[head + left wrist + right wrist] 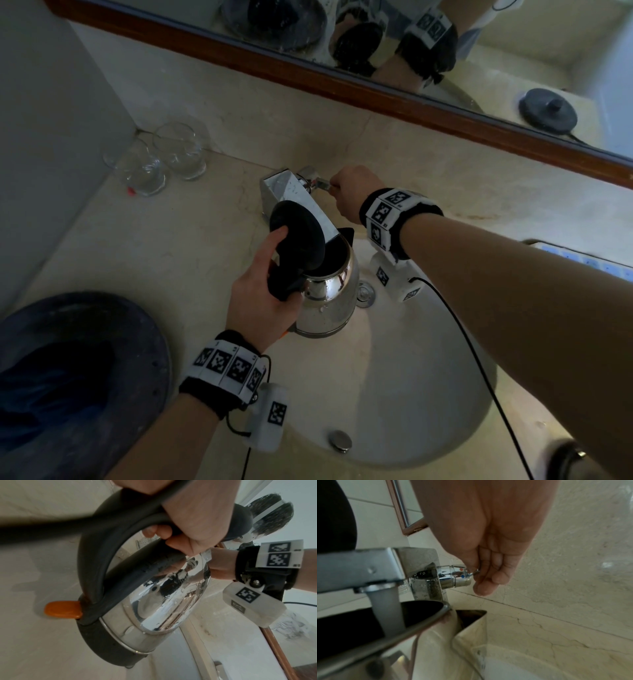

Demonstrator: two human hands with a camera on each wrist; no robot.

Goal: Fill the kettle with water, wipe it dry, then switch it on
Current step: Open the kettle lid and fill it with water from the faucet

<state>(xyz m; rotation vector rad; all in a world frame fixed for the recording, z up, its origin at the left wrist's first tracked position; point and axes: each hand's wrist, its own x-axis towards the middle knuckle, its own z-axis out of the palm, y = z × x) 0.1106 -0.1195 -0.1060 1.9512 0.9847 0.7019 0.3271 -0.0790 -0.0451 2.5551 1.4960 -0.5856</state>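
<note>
A shiny steel kettle with a black handle and an orange switch hangs over the sink basin. My left hand grips the handle and holds the kettle under the square chrome tap, with the black lid flipped up. Water streams from the spout into the kettle's open mouth. My right hand pinches the tap's small lever at its right side.
Two upturned glasses stand in the back left corner of the marble counter. A dark round tray holding blue cloth lies at the near left. The kettle's black base shows reflected in the wood-framed mirror. A black cable crosses the basin.
</note>
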